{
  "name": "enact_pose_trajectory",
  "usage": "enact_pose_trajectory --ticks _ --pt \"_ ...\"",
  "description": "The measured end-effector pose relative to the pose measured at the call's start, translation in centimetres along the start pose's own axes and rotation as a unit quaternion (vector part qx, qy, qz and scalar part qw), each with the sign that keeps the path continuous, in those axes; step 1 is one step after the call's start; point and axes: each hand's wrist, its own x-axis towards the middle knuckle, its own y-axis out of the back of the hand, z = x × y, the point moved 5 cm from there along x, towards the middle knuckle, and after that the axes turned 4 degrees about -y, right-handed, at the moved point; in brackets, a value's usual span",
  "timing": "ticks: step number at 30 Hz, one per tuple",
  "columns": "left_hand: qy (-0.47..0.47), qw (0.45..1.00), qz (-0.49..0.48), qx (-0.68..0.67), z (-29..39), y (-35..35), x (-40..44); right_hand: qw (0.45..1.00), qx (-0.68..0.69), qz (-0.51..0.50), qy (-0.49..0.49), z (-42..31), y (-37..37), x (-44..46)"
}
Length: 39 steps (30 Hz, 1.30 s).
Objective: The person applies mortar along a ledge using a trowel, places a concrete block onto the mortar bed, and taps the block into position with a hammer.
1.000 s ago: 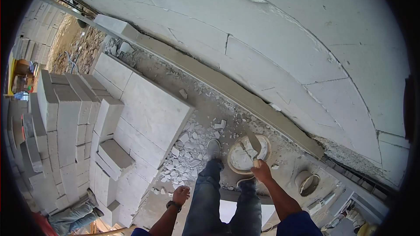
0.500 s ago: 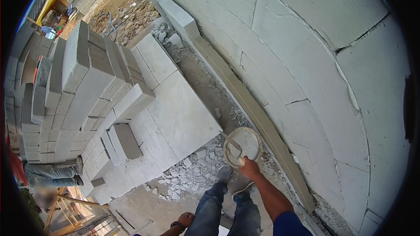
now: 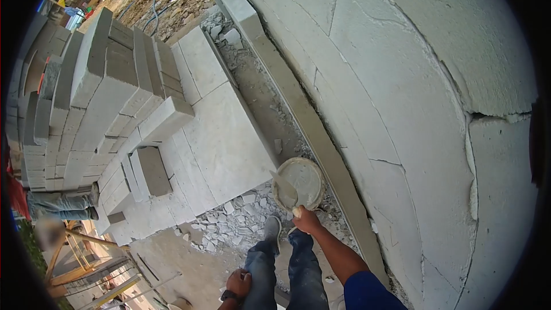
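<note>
Toward two o'clock, the wall [image 3: 390, 80] looks matt and chalky, mostly smooth, with rough, crumbly joints. The blocks [image 3: 106, 103] at ten have a similarly dull finish. At seven, the rubble [image 3: 241, 215] is jagged and matt. Near six, the trowel [image 3: 284, 187] has a dull metal blade. The jeans [image 3: 304, 264] are faded denim; at eight, bare wooden beams [image 3: 96, 239].
</note>
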Motion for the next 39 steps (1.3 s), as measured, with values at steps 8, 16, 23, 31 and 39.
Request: enact_pose_trajectory --ticks 8,16,23,31,39 --pt "-0.137 0.943 -0.026 -0.303 21.1 4.5 6.2 0.99 -0.028 0.078 -0.114 5.4 -1.6 -5.3" --pt "-0.3 0.932 -0.117 -0.165 29.2 4.8 11.7 0.979 -0.032 0.024 -0.197 6.4 0.9 -3.2" --pt "-0.331 0.929 -0.167 0.003 26.5 1.1 20.5 0.96 -0.06 0.103 -0.254 5.6 1.3 4.2" --pt "-0.319 0.923 -0.209 -0.05 29.3 3.9 23.4 0.949 0.131 0.065 -0.28 4.8 -8.0 18.5" --pt "-0.311 0.931 -0.181 -0.067 29.0 5.1 25.6 0.897 0.345 0.034 -0.274 5.2 -5.6 9.9"
